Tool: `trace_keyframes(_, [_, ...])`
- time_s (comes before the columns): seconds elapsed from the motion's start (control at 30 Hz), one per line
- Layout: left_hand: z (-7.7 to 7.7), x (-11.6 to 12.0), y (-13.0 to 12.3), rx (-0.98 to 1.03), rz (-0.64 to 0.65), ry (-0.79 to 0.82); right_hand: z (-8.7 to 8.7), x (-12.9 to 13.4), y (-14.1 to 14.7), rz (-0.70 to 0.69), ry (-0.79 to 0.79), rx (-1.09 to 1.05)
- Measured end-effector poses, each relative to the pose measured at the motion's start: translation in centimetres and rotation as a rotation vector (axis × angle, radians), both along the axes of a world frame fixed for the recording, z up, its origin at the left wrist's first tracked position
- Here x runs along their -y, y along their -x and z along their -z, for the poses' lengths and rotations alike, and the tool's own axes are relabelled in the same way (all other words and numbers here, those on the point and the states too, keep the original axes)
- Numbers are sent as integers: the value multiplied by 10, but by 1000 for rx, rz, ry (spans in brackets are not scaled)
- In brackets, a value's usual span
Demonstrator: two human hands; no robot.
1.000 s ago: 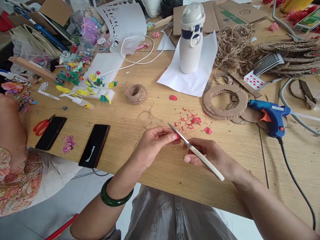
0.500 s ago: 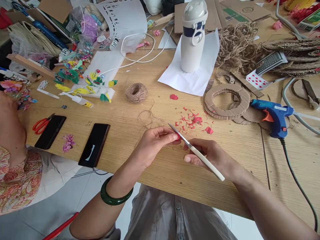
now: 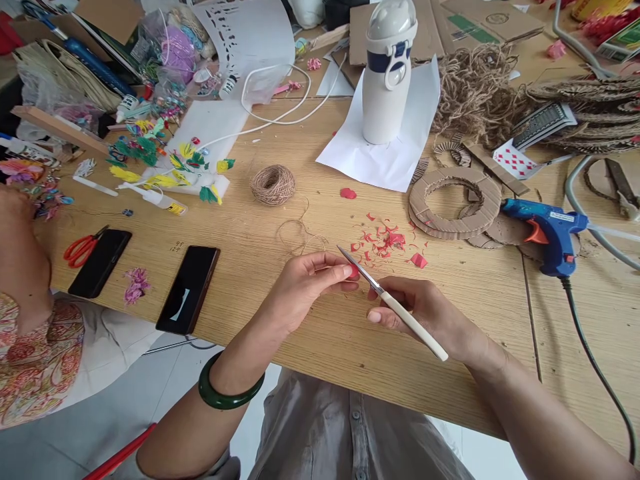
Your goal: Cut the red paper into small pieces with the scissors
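Observation:
Between the thumb and fingers of my left hand (image 3: 313, 287) is a small red paper piece (image 3: 354, 271), mostly covered by the fingertips. My right hand (image 3: 425, 313) grips a pair of scissors with pale handles (image 3: 413, 323); the metal blades point up and left, right beside the red piece. Whether the blades touch it I cannot tell. Just beyond the hands lies a scatter of red paper scraps (image 3: 387, 240). Farther back is a red cut-out shape (image 3: 348, 193). Loose twine from a ball of twine (image 3: 273, 185) trails behind my left hand.
A white bottle (image 3: 387, 80) stands on white paper (image 3: 340, 157). To the right are cardboard rings (image 3: 417, 213) and a blue glue gun (image 3: 547, 230) with its cord. Two phones (image 3: 187, 290) and red-handled scissors (image 3: 80, 250) lie left, near another person's arm (image 3: 25, 260).
My left hand and the red paper piece have shifted very slightly left, away from the blades. The right hand with the scissors stays almost still.

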State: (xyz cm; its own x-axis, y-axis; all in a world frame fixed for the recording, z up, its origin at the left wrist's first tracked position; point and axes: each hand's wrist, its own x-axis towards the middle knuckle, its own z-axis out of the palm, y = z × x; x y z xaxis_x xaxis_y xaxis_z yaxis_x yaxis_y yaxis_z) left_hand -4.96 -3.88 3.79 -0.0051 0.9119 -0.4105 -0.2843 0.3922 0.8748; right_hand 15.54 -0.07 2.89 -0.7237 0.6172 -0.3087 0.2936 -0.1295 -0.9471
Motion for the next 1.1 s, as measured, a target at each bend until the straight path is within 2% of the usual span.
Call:
trace_keyframes(0.6, [0,-1,4,-49,-23,-9,2,-1,1,-7,-42,61])
trace_keyframes(0.73, [1,-2,5,-52,-45,4,2,-2,2,35,-58,80])
trace_keyframes(0.93, [11,-6,8,-50,-168,26,2,-4,2,150,-57,89])
trace_keyframes(1.1, [21,-19,11,-50,-256,-14,7,-5,4,212,-38,54])
